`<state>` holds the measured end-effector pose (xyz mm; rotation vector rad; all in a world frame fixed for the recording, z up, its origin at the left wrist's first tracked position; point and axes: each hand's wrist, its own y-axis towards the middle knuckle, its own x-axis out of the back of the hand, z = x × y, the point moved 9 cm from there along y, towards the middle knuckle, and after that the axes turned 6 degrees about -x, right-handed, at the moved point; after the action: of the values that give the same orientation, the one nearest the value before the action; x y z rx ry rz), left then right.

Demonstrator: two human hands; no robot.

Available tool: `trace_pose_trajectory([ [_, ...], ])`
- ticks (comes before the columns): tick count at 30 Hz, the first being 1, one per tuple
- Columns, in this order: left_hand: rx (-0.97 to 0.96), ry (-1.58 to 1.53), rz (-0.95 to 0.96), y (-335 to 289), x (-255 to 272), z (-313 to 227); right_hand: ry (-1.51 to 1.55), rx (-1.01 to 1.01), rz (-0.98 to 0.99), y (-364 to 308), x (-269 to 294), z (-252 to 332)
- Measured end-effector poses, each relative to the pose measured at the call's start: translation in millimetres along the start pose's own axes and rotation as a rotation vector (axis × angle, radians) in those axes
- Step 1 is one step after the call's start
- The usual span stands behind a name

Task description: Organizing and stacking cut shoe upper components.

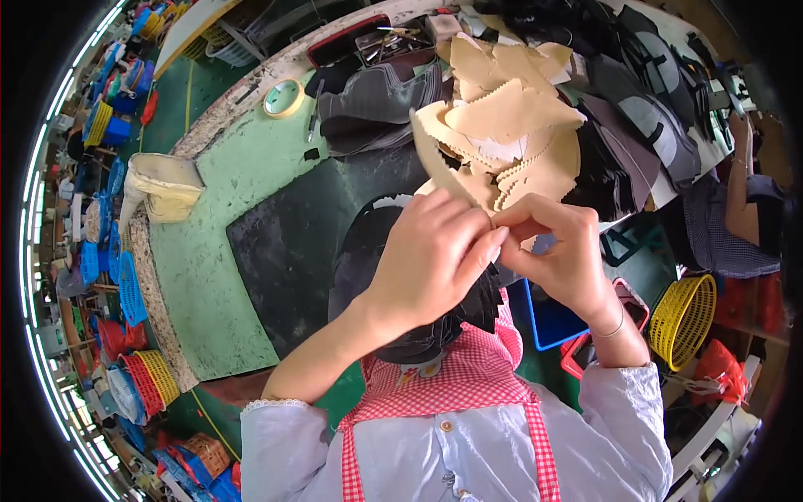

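Above the red gingham apron [452, 381] and the black cut pieces [481, 305] at the lap, the left hand [435, 255] and right hand [556, 251] meet. Each has thumb and forefinger drawn narrow at the tips; what lies between them is hidden. Just behind the left fingers rises a curved tan piece [433, 159]; I cannot tell whether they grip it. Beyond lies a heap of scallop-edged tan pieces [523, 117], with dark grey panels [381, 105] to its left. Farther left, a tape roll [294, 109] rests on the green tabletop [201, 276]. At far right shows a co-worker's arm [740, 188].
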<state>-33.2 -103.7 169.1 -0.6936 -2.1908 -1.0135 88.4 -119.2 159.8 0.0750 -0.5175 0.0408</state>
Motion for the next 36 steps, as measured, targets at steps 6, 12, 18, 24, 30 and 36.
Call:
trace_pose_trajectory([
  [6,0.666,-1.112,0.274,-40.0,-54.2,38.4,0.277,-0.089,0.213,-8.6,-15.1,-16.4],
  [12,0.511,-1.223,0.024,-48.9,-38.1,54.4,1.333,-0.386,-0.081,-20.5,-10.9,-67.5],
  [18,0.44,-1.091,0.103,-32.2,-27.2,10.6,0.232,0.087,-0.002,-24.5,1.4,-17.0],
  [24,0.538,-1.322,0.02,-49.1,-35.6,30.3,1.32,-0.394,0.115,-33.7,-29.9,-47.5],
  [30,0.704,-1.418,0.246,-87.0,-32.2,45.2,1.339,-0.606,0.17,-48.6,2.3,-130.6],
  [36,0.828,-1.717,0.124,-106.5,-20.9,52.2,-0.387,0.055,0.034,-45.3,16.3,-42.1],
])
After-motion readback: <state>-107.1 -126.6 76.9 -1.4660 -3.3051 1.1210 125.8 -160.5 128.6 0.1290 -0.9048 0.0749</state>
